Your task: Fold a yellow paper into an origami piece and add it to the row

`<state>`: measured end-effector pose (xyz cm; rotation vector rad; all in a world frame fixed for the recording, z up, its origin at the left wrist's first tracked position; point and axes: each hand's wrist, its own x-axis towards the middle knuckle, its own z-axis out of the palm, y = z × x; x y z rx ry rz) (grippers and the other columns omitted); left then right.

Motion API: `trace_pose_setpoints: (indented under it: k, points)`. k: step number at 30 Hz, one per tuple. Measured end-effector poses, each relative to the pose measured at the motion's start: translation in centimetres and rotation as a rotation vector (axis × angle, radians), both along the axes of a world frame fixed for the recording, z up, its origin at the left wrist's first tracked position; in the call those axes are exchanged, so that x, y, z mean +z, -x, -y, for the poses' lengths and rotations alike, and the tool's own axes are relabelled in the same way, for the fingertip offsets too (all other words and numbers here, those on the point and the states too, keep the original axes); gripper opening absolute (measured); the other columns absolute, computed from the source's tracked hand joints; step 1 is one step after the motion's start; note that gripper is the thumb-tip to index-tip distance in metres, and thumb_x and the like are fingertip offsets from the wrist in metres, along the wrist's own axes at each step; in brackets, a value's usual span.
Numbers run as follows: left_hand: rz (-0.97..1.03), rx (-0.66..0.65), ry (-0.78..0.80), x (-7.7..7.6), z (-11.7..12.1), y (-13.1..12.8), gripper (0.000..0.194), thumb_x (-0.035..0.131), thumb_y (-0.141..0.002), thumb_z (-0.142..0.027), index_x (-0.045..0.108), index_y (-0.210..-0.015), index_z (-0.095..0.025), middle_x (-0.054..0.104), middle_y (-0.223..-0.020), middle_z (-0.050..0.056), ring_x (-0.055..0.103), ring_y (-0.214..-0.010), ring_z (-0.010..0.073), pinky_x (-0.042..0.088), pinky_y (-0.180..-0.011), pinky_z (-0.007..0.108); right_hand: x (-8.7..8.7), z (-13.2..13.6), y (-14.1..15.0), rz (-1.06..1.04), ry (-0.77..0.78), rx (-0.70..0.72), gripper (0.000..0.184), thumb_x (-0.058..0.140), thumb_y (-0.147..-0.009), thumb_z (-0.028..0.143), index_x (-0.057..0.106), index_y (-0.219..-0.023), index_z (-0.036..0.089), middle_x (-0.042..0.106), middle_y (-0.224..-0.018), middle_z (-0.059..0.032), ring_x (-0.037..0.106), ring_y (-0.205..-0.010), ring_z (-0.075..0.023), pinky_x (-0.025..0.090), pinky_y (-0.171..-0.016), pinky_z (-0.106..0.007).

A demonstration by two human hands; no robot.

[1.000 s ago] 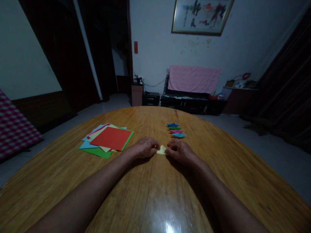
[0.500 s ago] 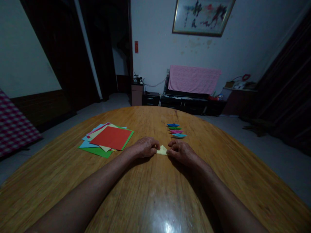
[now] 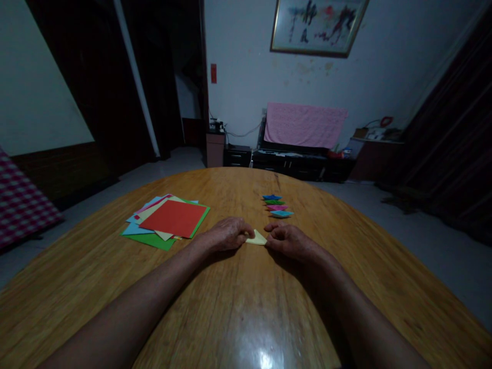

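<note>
Yellow folded paper — pinched at 2 ends by left hand and right hand fingers.

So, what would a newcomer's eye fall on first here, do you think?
The bright red paper square atop the paper stack, left on the wooden table, stands out first. Next comes the pale yellow paper triangle between the left hand and right hand, then the row of small folded paper shapes beyond.

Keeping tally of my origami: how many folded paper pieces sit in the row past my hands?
4, in a row on the wooden table, far to near: blue piece, green piece, pink piece, pale blue piece. None seems hidden.
</note>
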<state>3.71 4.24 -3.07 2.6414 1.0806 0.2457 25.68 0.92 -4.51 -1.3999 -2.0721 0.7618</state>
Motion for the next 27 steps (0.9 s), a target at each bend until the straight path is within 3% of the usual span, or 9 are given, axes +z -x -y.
trace_pose_setpoints:
  k: [7,11,16,27]
  points:
    - [-0.001,-0.022,-0.013,-0.1,-0.2,0.0,0.035,0.045,-0.081,-0.021,0.068,-0.107,-0.025,0.066,-0.097,0.005,0.058,-0.087,0.0179,0.042,-0.081,0.029,0.3,-0.2,-0.2,-0.002,-0.064,-0.055,0.027,0.047,-0.076,0.014,0.064,-0.055,0.018,0.065,-0.098,-0.0062,0.06,-0.092,-0.0177,0.046,-0.077,-0.027]
    - [-0.008,-0.019,-0.014,0.0,-0.2,-0.1,0.035,0.045,-0.081,-0.022,0.068,-0.107,-0.025,0.067,-0.097,0.006,0.058,-0.087,0.0186,0.042,-0.08,0.029,0.3,-0.1,0.0,-0.011,-0.043,-0.089,0.028,0.05,-0.078,0.02,0.064,-0.054,0.017,0.065,-0.099,-0.0065,0.061,-0.085,-0.0161,0.046,-0.074,-0.026]
    - [-0.011,-0.014,-0.016,-0.4,-0.4,0.0,0.035,0.046,-0.08,-0.021,0.068,-0.106,-0.026,0.067,-0.095,0.005,0.058,-0.086,0.0182,0.043,-0.078,0.029,0.0,0.0,0.5,-0.02,0.012,-0.137,0.021,0.057,-0.073,0.019,0.063,-0.054,0.016,0.064,-0.106,-0.0089,0.062,-0.087,-0.017,0.047,-0.073,-0.026]
    - [-0.016,-0.001,-0.006,0.1,0.0,-0.1,0.033,0.047,-0.082,-0.02,0.068,-0.106,-0.025,0.068,-0.097,0.004,0.06,-0.089,0.0182,0.044,-0.082,0.03,0.3,0.2,0.9,0.171,-0.139,-0.107,0.021,0.055,-0.072,0.013,0.06,-0.052,0.016,0.064,-0.1,-0.0097,0.061,-0.091,-0.0195,0.046,-0.075,-0.027]
